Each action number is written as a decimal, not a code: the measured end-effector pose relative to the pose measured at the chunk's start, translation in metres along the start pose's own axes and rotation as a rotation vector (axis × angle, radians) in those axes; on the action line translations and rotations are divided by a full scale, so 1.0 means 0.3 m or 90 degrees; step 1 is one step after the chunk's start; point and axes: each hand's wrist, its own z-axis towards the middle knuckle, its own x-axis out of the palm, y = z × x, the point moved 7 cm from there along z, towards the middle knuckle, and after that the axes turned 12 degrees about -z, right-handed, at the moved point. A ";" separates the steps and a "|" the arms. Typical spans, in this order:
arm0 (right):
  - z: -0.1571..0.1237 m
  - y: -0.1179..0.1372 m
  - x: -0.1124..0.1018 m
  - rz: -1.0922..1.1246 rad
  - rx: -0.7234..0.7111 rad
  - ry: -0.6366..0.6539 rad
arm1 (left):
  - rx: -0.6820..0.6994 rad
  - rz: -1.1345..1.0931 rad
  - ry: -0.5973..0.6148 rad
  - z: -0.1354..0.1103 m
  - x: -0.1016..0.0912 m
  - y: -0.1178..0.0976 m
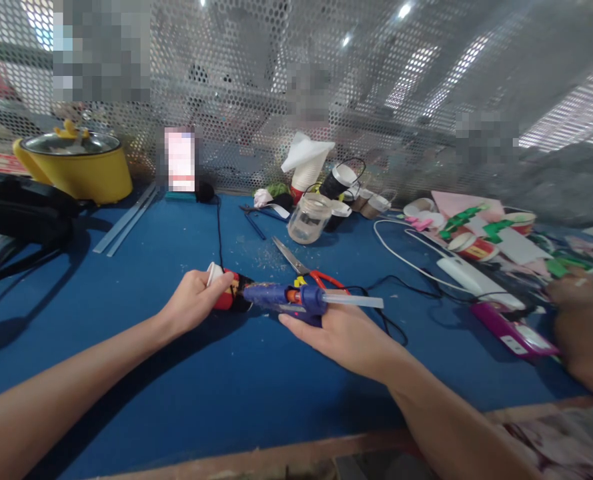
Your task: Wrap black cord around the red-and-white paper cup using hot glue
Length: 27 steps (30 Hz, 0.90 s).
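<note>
My left hand (196,300) grips a small paper cup (223,297), red and black with a white rim, lying on its side just above the blue table. In my right hand (343,330) is a blue hot glue gun (283,297), with a clear glue stick jutting from its back end. The gun's front points left and meets the dark end of the cup; whether the nozzle touches it I cannot tell. Right behind the gun lie open scissors (299,261) with red handles.
A clear jar (308,220), a stack of paper cups (307,175) and a lit phone (180,160) stand along the mesh wall. At left are a yellow pot (83,170) and clear strips (126,223). A purple power strip (511,332) and another person's hand (579,290) are at right.
</note>
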 end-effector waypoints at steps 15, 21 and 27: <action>-0.001 0.006 -0.004 -0.011 -0.012 -0.023 | -0.001 -0.012 -0.004 0.003 0.000 0.006; -0.002 0.000 0.001 -0.016 -0.014 0.001 | 0.012 0.004 0.000 0.001 0.000 -0.003; -0.002 0.010 -0.005 -0.019 -0.009 -0.004 | 0.001 -0.003 0.001 0.000 0.001 0.002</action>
